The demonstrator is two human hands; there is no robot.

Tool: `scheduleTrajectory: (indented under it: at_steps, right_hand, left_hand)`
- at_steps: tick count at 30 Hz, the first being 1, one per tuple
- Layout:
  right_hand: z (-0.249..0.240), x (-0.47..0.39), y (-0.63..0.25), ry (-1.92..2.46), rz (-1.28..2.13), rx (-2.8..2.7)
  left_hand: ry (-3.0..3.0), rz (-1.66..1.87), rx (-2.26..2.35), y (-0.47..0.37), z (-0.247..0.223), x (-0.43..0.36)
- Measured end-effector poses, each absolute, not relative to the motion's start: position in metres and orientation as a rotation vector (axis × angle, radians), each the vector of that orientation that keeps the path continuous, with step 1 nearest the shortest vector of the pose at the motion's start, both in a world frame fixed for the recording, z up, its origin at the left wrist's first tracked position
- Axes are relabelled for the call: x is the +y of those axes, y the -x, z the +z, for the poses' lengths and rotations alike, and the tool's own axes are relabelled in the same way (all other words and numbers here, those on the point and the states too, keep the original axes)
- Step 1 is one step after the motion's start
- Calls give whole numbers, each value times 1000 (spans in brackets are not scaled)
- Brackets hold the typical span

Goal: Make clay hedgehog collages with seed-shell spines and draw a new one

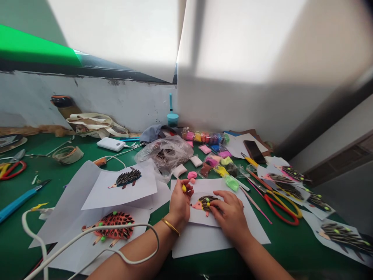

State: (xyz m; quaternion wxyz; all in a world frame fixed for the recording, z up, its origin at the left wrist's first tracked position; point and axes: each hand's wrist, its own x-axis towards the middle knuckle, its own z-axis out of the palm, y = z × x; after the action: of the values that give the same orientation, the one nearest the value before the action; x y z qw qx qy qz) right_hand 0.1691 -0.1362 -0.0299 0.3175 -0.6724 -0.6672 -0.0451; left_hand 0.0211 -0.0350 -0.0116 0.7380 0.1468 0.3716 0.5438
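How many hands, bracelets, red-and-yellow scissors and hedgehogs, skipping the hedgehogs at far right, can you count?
Hands: 2 (left hand, right hand)
Hedgehogs: 3 (middle hedgehog, black hedgehog, reddish hedgehog)
Bracelets: 1 (gold bracelet)
Scissors: 2 (left scissors, right scissors)
Total: 8

Watching remotely, I count two hands (181, 201) (232, 214) and, from them, two scissors (14, 161) (266, 190) at nine and three o'clock. Hedgehogs (205, 203) (128, 177) (118, 227) (345, 234) number one between, two toward nine, at least four toward three.
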Motion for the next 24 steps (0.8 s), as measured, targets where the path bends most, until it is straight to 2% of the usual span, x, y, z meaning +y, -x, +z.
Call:
scheduleTrajectory:
  at_steps: [24]
  right_hand:
    - [-24, -136, -166, 1775, -159, -1766]
  left_hand:
    - [-369, 1182, 814, -21, -14, -36]
